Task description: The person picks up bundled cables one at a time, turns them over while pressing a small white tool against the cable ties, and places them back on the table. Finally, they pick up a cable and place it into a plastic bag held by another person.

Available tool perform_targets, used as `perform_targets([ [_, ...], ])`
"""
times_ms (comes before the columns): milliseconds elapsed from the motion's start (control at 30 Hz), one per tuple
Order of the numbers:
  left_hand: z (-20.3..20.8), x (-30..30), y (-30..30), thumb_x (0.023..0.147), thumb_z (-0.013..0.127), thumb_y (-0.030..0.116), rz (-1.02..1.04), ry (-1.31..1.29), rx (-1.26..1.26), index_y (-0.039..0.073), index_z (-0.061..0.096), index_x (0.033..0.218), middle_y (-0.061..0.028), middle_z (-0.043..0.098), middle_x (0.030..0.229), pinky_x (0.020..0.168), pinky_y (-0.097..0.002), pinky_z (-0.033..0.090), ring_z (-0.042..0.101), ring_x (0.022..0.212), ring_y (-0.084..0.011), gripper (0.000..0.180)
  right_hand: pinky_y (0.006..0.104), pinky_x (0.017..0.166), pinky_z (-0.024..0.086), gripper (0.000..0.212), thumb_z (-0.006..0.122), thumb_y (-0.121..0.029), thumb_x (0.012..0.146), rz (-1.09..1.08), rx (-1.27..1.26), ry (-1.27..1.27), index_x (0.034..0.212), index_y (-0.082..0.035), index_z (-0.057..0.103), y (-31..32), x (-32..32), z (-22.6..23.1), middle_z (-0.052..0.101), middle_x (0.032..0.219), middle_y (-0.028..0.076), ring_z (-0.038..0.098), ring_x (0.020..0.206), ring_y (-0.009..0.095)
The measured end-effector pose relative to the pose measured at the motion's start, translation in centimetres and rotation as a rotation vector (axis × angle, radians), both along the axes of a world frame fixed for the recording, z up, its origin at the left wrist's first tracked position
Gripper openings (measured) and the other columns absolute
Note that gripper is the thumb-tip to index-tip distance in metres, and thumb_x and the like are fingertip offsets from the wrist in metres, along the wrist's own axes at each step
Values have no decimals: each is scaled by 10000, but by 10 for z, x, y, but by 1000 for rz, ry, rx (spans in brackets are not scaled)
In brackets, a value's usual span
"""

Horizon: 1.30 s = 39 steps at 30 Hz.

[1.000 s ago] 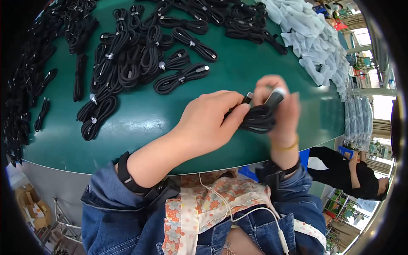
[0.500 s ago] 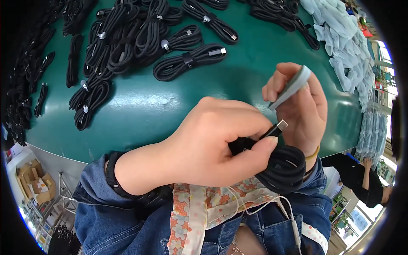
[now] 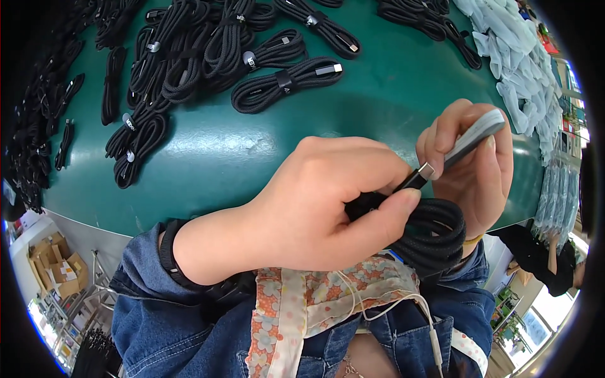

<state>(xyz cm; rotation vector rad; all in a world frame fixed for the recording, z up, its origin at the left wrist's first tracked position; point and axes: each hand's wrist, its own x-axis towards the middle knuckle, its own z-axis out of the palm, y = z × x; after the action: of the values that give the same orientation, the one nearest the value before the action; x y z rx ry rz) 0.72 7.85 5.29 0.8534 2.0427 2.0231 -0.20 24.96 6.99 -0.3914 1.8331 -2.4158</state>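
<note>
My left hand (image 3: 309, 208) grips a coiled black braided cable (image 3: 435, 242) between thumb and fingers. The cable's metal plug (image 3: 426, 171) sticks up past the thumb, and its loops hang below the right side of the hand. In my right hand (image 3: 485, 179) a folded strip (image 3: 474, 135), pale grey with a darker side, is pinched between thumb and fingers. The strip's lower end lies close beside the plug; whether they touch I cannot tell. Part of the cable is hidden inside the left palm.
Several strapped black cables (image 3: 290, 84) lie on the green table (image 3: 208, 164), heaped at the far left and middle. Pale translucent bags (image 3: 523, 75) pile up along the right edge. Beyond the table are cardboard boxes (image 3: 60, 271) at left and a person in black (image 3: 542, 258) at right.
My right hand with the strip has shifted to the right, and the strip has turned to a flatter angle. The plug in my left hand has moved slightly right and up.
</note>
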Motion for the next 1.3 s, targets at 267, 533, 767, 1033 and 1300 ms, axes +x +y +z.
perform_targets([
  [267, 2, -7, 0, 735, 520, 40, 26, -18, -26, -35, 541, 737, -108, 541, 653, 477, -246, 380, 505, 548, -183, 77, 181, 517, 337, 386, 538, -255, 783, 63, 51, 149, 1022, 21, 414, 7, 0, -2, 513, 738, 99, 461, 592, 96],
  [533, -8, -13, -2, 715, 535, 17, 333, 454, -266, -19, 548, 853, -108, 546, 762, 546, -246, 396, 518, 617, -176, 144, 179, 520, 344, 353, 646, -108, 699, -60, 372, -16, 975, 32, 477, 4, 1, 11, 535, 733, 60, 460, 601, 70],
  [767, 2, -7, 8, 758, 557, 81, 493, -483, 446, 2, 366, 1155, -151, 461, 1083, 749, -301, 417, 506, 910, -200, 447, 224, 547, 411, 251, 600, -11, 714, -283, 261, 326, 946, 6, 505, 14, 0, 0, 551, 763, 98, 511, 632, 137],
  [1033, -3, -9, 0, 777, 548, 71, -70, -447, 776, 23, 345, 1181, -215, 431, 1154, 860, -354, 405, 478, 1032, -253, 455, 288, 610, 460, 253, 583, -51, 757, -195, 695, 956, 987, -86, 484, 7, 3, 1, 521, 930, 177, 548, 705, 241],
  [1300, 4, -8, -6, 688, 645, 47, -125, -399, 606, 19, 400, 1111, -232, 424, 1162, 876, -363, 403, 454, 1066, -280, 490, 322, 667, 476, 311, 600, -63, 748, -303, 745, 1004, 1022, -104, 457, 12, 7, -1, 490, 999, 180, 551, 796, 263],
])
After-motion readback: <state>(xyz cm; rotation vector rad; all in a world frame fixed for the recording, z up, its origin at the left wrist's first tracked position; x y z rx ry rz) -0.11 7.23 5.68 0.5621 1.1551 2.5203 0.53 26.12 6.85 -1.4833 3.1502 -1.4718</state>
